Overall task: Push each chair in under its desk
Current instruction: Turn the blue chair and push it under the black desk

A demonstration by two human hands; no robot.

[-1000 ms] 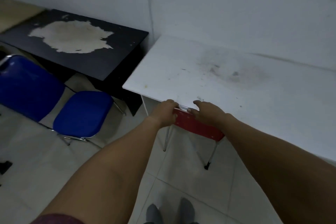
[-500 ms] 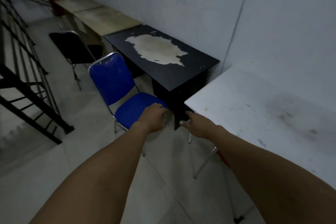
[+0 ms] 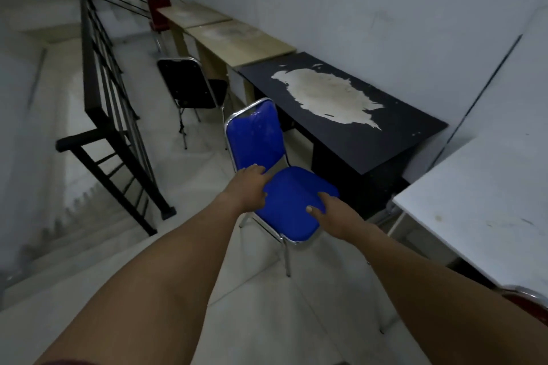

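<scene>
Two hands reach out over the blue chair [image 3: 284, 187], which stands out on the floor beside the black desk [image 3: 355, 127]. Left hand [image 3: 249, 187] and right hand [image 3: 335, 213] have loose fingers, gripping nothing. That desk lies off to the right.

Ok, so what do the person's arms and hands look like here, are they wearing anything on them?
Both forearms are bare from elbow to wrist, and the left hand and right hand wear no gloves. No rings, watch or bands show. The only clothing in view is a sliver of dark reddish fabric at the bottom left edge, by the left upper arm; what garment it belongs to can't be told.
</scene>
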